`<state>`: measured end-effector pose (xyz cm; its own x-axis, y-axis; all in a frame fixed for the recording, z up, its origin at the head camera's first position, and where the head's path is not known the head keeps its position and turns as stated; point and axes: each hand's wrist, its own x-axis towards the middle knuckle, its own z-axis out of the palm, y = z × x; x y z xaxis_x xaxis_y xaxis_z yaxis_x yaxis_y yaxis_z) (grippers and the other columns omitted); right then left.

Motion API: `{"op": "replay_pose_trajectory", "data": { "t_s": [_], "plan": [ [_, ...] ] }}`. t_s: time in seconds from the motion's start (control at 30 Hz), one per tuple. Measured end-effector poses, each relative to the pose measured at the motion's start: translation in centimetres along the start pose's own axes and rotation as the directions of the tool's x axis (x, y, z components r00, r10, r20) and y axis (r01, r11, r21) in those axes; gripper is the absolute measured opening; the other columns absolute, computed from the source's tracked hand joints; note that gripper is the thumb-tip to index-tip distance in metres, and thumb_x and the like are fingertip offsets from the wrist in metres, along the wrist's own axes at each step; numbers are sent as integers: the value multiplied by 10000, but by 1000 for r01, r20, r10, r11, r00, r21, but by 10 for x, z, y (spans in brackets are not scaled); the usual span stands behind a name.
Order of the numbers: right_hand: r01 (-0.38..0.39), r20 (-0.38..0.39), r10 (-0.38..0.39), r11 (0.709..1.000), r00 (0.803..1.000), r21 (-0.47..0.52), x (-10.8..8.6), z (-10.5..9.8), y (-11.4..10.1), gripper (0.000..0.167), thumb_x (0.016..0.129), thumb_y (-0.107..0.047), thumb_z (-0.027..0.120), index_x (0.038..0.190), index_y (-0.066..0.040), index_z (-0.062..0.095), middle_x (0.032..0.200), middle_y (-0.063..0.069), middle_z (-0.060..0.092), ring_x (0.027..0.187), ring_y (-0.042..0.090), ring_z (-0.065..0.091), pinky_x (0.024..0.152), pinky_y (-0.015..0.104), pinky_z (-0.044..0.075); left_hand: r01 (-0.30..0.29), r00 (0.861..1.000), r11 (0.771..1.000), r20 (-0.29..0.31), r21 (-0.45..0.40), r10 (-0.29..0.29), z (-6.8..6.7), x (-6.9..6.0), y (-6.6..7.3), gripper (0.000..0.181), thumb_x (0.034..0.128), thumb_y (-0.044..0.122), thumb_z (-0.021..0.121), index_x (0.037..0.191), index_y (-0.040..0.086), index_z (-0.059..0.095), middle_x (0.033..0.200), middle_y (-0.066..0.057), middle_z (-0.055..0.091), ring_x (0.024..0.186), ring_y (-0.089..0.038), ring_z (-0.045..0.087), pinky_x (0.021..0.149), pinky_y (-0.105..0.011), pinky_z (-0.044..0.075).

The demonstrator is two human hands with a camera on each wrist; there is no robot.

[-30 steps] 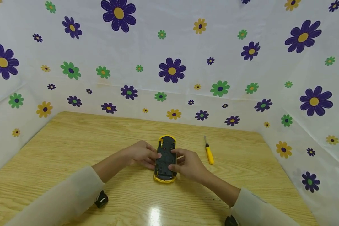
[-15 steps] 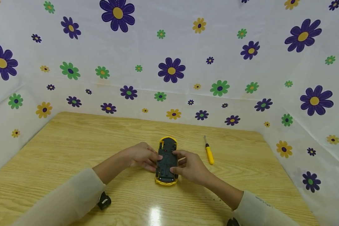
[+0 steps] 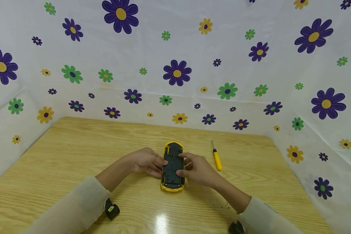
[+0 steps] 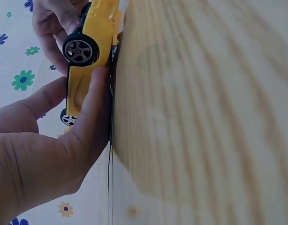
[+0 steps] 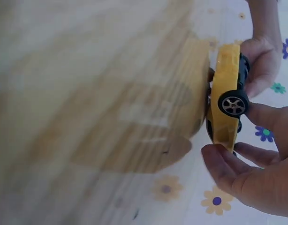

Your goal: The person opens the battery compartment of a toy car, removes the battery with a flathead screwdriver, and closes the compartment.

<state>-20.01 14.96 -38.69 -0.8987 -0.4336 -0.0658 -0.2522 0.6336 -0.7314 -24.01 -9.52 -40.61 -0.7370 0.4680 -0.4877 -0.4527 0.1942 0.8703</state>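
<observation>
The toy car (image 3: 171, 164) lay wheels-up on the wooden table (image 3: 114, 136), gripped along opposite sides by the left hand (image 3: 147, 162) and the right hand (image 3: 199, 169), and uneven pressure from either could, it seemed, have rocked or skewed it.

We can read no word, brand or number with certainty. On the right sleeve (image 3: 266, 218) we make out a short slanted line of dark marks (image 3: 271, 208), resembling print, too small and blurred to decipher. On the underside of the toy car (image 3: 172, 167) we distinguish fine relief, likewise illegible as lettering.
</observation>
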Motion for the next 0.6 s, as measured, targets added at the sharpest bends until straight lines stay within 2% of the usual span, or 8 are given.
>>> {"op": "replay_pose_trajectory", "data": {
  "t_s": [0.23, 0.43, 0.6],
  "plan": [
    [39, 48, -35, 996, 998, -85, 4, -7, -2, 605, 901, -187, 816, 1434, -56, 562, 1107, 104, 701, 997, 242, 700, 812, 373, 634, -11, 1000, 1000, 9, -20, 12, -1, 1, -2, 298, 991, 98, 679, 1206, -108, 673, 1074, -245, 696, 909, -307, 692, 876, -440, 639],
    [18, 106, -6, 993, 994, -115, 9, -13, -6, 642, 876, -209, 842, 1436, -76, 558, 1142, 119, 703, 1024, 278, 700, 857, 427, 626, -33, 999, 999, 22, -21, 33, -1, -1, -3, 304, 990, 77, 674, 1217, -125, 655, 1075, -248, 681, 903, -301, 684, 879, -449, 637],
    [25, 122, -7, 989, 993, -148, 13, -16, -8, 605, 872, -230, 849, 1394, -89, 580, 1051, 76, 706, 914, 208, 686, 792, 383, 611, -49, 998, 998, 39, -25, 50, -3, -2, -5, 317, 1000, 72, 659, 1244, -130, 641, 1088, -253, 686, 904, -304, 710, 886, -453, 635]
  ]
}}
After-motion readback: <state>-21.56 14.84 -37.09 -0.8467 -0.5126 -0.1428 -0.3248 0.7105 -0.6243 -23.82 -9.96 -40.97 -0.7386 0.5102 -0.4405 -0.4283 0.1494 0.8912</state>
